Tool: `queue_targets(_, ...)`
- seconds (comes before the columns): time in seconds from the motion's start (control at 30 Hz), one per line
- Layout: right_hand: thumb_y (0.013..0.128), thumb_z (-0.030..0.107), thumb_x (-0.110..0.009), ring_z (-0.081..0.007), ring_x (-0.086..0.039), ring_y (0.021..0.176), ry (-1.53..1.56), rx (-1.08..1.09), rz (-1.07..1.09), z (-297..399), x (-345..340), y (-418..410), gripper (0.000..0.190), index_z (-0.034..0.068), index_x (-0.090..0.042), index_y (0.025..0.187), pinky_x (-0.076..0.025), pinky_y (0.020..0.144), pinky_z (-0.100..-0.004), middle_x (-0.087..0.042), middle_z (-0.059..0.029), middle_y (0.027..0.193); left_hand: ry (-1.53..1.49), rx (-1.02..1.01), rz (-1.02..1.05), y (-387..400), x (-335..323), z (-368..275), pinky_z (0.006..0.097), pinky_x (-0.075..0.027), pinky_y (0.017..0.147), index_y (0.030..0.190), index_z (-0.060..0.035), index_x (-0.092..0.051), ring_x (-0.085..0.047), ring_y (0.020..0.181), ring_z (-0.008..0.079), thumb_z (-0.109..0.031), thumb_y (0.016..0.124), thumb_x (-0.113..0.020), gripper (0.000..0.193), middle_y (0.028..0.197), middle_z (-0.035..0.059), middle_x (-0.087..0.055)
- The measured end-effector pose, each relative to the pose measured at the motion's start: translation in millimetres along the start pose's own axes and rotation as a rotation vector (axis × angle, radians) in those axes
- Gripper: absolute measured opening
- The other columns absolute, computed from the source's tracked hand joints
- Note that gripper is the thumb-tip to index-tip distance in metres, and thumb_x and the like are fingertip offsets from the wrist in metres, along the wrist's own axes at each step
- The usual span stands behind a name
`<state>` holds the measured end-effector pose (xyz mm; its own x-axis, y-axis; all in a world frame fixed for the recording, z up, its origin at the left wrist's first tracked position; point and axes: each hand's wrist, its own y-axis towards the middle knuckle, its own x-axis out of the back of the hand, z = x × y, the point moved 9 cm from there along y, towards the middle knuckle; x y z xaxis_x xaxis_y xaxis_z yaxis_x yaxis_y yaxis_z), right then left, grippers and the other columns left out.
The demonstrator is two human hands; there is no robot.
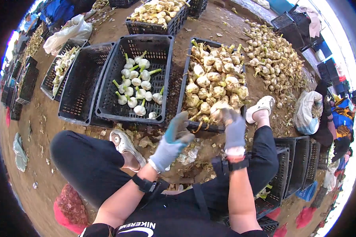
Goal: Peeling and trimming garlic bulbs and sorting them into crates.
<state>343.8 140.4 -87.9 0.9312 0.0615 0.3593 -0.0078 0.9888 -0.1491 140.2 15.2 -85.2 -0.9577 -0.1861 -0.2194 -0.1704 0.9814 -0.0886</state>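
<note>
My left hand (pixel 174 137), in a grey and teal work glove, is raised just in front of the crates with its fingers apart and nothing in it. At the near edge of a crate heaped with unpeeled garlic bulbs (pixel 215 80), my right hand (pixel 233 126), gloved too, is blurred; a pale garlic bulb (pixel 221 109) lies at its fingertips, and whether it is gripped cannot be told. To the left, a black plastic crate (pixel 166 74) holds several clean white garlic bulbs (pixel 146 85) with short green stems.
Left of these stand a bare-bottomed black crate (pixel 83 80) and one with garlic trimmings (pixel 62 68). Another full crate (pixel 157 28) is beyond. A garlic heap (pixel 274 59) lies on the ground at the right, near a white sack (pixel 307 112). Stacked crates (pixel 296 163) flank my right leg. People sit farther off.
</note>
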Motion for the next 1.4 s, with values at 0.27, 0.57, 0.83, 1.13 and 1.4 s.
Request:
queue_targets(0.27,0.096,0.035,-0.072,-0.0295,-0.06,0.113,-0.2,0.365,0.161,40,-53,-103,0.061,0.001,-0.055,0.142,-0.047,0.1,-0.0374,-0.061,-0.017,0.118,0.142,0.021,-0.042,-3,8,25,0.0353,-0.046,0.109,0.143,-0.0024,-0.053,-0.057,0.128,0.0196,-0.005,0.084,-0.078,0.065,0.141,0.0106,-0.059)
queue_targets(0.57,0.101,0.023,-0.068,-0.016,-0.067,0.101,0.528,-0.165,0.34,-17,-62,-100,0.036,-0.003,-0.069,0.126,-0.053,0.092,-0.0301,-0.072,-0.0089,0.115,0.711,-0.327,0.005,-16,-12,-22,0.0402,-0.053,0.097,0.127,-0.0009,-0.058,-0.064,0.113,0.0346,-0.014,0.068,-0.088,0.068,0.124,0.0199,-0.064)
queue_targets(0.83,0.101,0.026,-0.068,-0.0157,-0.067,0.105,0.504,-0.133,0.388,-22,-69,-101,0.041,-0.003,-0.066,0.13,-0.052,0.095,-0.0299,-0.072,-0.0085,0.118,0.758,-0.45,0.02,-18,-19,-32,0.0414,-0.053,0.094,0.125,-0.0038,-0.058,-0.065,0.105,0.0373,-0.018,0.067,-0.091,0.068,0.116,0.0184,-0.064)
queue_targets(1.13,0.102,0.018,-0.066,-0.0173,-0.064,0.114,0.474,-0.078,0.474,-4,-64,-104,0.037,-0.003,-0.065,0.131,-0.05,0.101,-0.0317,-0.07,-0.0097,0.123,-0.198,0.354,0.035,-21,7,51,0.025,-0.056,0.074,0.145,-0.0018,-0.039,-0.066,0.091,0.0102,-0.028,0.092,-0.075,0.069,0.12,0.0071,-0.065)
queue_targets(1.4,0.102,0.021,-0.065,-0.0165,-0.062,0.118,0.373,0.007,0.553,4,-58,-106,0.037,-0.003,-0.065,0.131,-0.047,0.103,-0.0314,-0.068,-0.0105,0.128,-0.597,0.349,0.168,-26,-14,40,0.0298,-0.056,0.081,0.158,-0.009,-0.032,-0.062,0.107,0.017,-0.046,0.101,-0.062,0.074,0.134,0.0069,-0.061)
